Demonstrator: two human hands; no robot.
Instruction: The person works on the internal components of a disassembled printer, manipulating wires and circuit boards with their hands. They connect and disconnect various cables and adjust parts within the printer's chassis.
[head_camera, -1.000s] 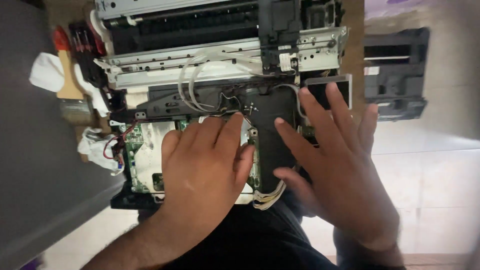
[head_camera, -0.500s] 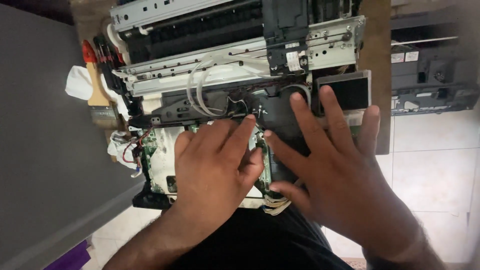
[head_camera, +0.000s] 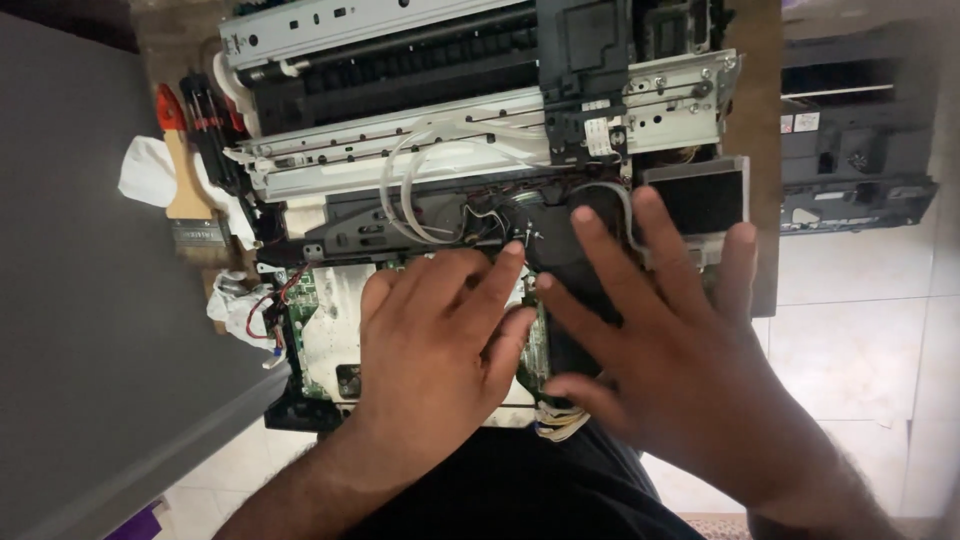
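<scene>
Two hands lie flat, fingers spread and gripping nothing, on an opened printer (head_camera: 470, 150): left hand (head_camera: 435, 350) hides most of the green circuit board (head_camera: 305, 300); right hand (head_camera: 665, 350) covers the black housing. One paintbrush (head_camera: 185, 185) lies at the left edge. Right of the printer, tiled floor lies open.

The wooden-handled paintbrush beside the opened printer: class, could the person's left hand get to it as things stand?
Probably yes. The wooden-handled paintbrush lies uncovered left of the opened printer, and the left hand rests flat, holding nothing.
</scene>
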